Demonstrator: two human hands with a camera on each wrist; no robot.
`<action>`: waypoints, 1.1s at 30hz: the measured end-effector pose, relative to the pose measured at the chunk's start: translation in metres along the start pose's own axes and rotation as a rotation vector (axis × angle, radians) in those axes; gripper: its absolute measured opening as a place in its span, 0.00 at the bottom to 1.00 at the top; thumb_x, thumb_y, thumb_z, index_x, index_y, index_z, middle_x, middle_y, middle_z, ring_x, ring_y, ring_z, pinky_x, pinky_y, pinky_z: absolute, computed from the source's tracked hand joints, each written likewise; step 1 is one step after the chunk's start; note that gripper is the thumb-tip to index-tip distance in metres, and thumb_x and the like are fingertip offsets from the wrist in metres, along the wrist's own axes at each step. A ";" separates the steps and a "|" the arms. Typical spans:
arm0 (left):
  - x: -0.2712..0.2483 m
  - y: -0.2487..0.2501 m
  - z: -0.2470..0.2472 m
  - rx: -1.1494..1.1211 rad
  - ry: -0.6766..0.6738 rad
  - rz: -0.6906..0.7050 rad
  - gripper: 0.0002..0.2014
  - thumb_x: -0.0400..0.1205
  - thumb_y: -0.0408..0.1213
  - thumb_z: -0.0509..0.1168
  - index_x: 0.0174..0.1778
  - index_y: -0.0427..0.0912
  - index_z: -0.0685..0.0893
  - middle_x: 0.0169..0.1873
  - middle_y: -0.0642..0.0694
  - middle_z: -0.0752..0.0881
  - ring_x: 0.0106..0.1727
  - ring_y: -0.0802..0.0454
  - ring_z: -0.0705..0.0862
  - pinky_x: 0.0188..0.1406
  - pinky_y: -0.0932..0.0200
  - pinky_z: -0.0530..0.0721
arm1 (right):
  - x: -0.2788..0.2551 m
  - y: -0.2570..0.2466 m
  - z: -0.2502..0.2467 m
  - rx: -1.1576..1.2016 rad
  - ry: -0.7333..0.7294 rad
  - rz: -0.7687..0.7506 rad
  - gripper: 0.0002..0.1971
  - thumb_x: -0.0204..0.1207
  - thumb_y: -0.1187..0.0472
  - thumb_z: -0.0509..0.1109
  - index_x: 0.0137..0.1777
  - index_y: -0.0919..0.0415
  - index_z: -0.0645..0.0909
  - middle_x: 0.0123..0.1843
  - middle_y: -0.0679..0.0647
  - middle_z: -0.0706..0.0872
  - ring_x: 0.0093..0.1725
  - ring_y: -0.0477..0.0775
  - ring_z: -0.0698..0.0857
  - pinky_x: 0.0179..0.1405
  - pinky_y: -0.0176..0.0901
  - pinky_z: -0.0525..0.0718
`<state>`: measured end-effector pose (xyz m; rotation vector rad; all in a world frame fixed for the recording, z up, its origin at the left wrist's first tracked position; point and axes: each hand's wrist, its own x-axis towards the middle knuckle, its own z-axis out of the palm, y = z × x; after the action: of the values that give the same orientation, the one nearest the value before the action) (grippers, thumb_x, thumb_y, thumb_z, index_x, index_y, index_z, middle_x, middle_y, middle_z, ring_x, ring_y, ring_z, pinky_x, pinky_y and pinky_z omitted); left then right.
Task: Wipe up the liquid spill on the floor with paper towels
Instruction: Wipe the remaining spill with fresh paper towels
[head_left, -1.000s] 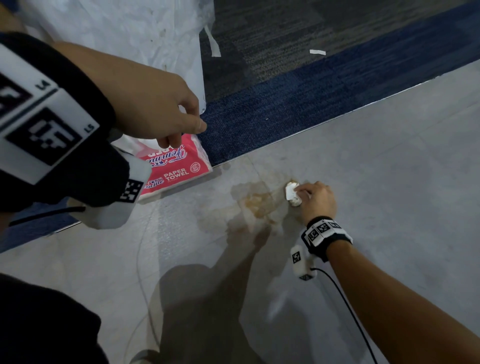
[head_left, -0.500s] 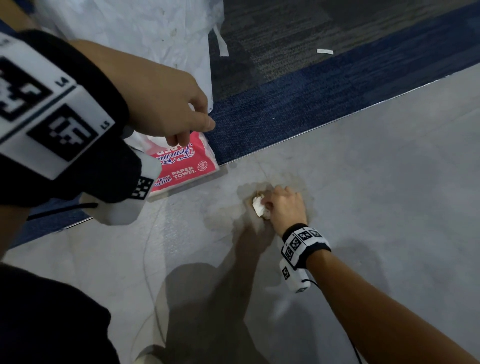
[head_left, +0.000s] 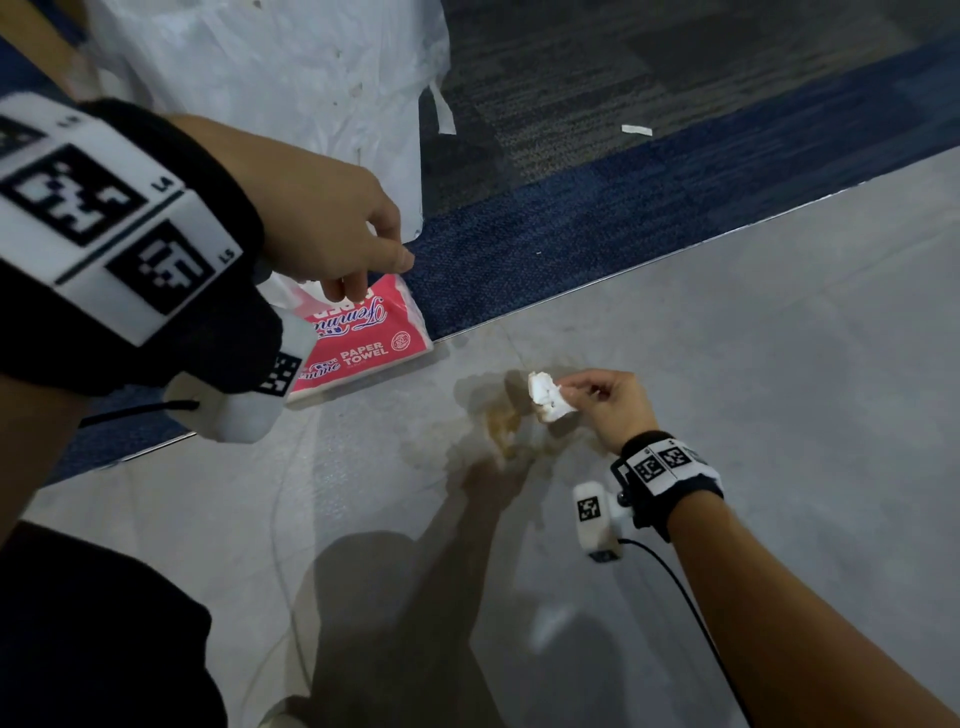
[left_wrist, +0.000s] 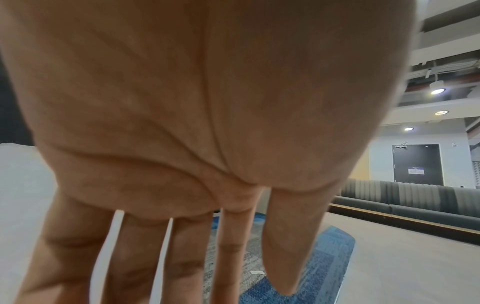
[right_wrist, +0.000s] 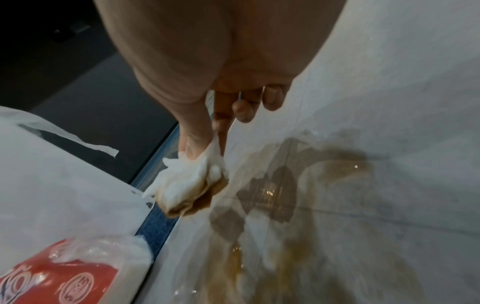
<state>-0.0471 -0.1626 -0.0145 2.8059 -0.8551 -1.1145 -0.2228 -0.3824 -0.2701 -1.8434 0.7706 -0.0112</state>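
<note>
A brown liquid spill (head_left: 500, 427) spreads over the grey floor (head_left: 779, 364) near the carpet edge. My right hand (head_left: 567, 391) pinches a wadded paper towel (head_left: 549, 399) between thumb and fingers, held just above the far side of the spill. In the right wrist view the wad (right_wrist: 192, 185) is white on top and soaked brown underneath, beside the wet patch (right_wrist: 272, 189). My left hand (head_left: 363, 280) hovers over the pink paper towel pack (head_left: 363, 345), fingers hanging relaxed and holding nothing. The left wrist view shows those fingers (left_wrist: 145, 257) nearly straight.
A white plastic bag (head_left: 285, 78) stands behind the pack on blue and grey carpet (head_left: 571, 234). A small paper scrap (head_left: 636, 130) lies on the carpet. A black cable (head_left: 691, 597) trails from the right wrist. Bare grey floor extends to the right.
My right hand swept the wad left across the spill, then drew it back right and lifted it off the floor. The left hand stayed over the pack.
</note>
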 end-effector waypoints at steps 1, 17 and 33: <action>0.000 -0.002 0.000 -0.006 -0.002 -0.006 0.16 0.84 0.49 0.58 0.54 0.42 0.84 0.39 0.49 0.91 0.45 0.50 0.89 0.51 0.46 0.88 | 0.000 -0.003 -0.003 -0.002 -0.005 -0.008 0.10 0.73 0.71 0.74 0.39 0.55 0.88 0.29 0.53 0.80 0.23 0.36 0.74 0.30 0.25 0.75; 0.005 -0.016 -0.006 -0.059 0.015 0.017 0.17 0.85 0.50 0.56 0.56 0.42 0.83 0.41 0.49 0.91 0.47 0.50 0.89 0.43 0.60 0.82 | 0.003 -0.024 -0.028 0.002 -0.030 0.019 0.08 0.76 0.68 0.72 0.39 0.56 0.85 0.35 0.55 0.88 0.32 0.43 0.84 0.41 0.33 0.81; 0.007 -0.036 -0.011 -0.077 0.022 0.035 0.17 0.85 0.50 0.56 0.53 0.43 0.84 0.42 0.47 0.92 0.50 0.45 0.89 0.46 0.56 0.82 | -0.008 -0.077 -0.040 0.054 -0.022 0.030 0.08 0.79 0.74 0.65 0.42 0.66 0.84 0.24 0.43 0.85 0.25 0.34 0.79 0.28 0.20 0.73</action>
<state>-0.0180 -0.1372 -0.0181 2.7249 -0.8371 -1.0851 -0.2051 -0.3968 -0.1861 -1.7776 0.7754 0.0079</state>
